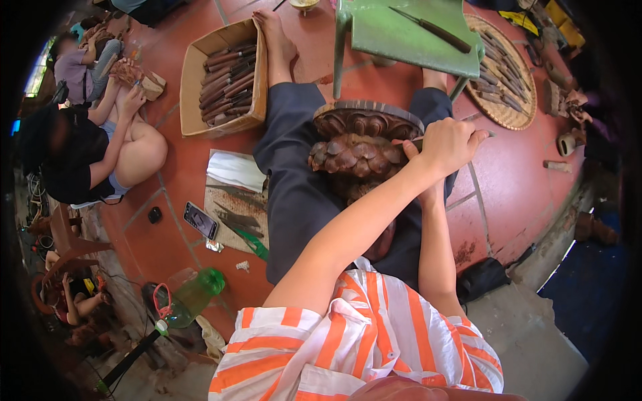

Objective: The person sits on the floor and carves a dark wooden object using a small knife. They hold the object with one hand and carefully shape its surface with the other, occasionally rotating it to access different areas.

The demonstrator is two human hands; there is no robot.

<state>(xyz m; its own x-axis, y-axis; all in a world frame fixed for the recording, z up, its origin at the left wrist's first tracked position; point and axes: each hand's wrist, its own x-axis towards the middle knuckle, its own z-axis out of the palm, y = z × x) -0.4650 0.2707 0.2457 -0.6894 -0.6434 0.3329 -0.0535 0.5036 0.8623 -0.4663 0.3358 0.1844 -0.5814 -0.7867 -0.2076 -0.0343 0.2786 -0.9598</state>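
A dark brown wood carving [361, 157] with rounded, petal-like relief and a round, flat-rimmed end [368, 107] rests between my thighs. My left arm crosses over to the right, where my left hand [447, 146] is closed around a slim carving tool [418, 142], most of it hidden in the fist. Beneath that forearm, my right hand [409, 151] is partly covered. Its visible fingers press together at the carving's right side, against the tool's front part. The tool's working end cannot be made out.
A cardboard box [190, 110] of brown-handled tools stands ahead left. Ahead right are a green plastic stool [408, 50] bearing a knife-like tool [435, 30] and a round woven tray [518, 120] of tools. A phone [200, 220] and green bottle [194, 297] lie left. Other people [100, 147] sit far left.
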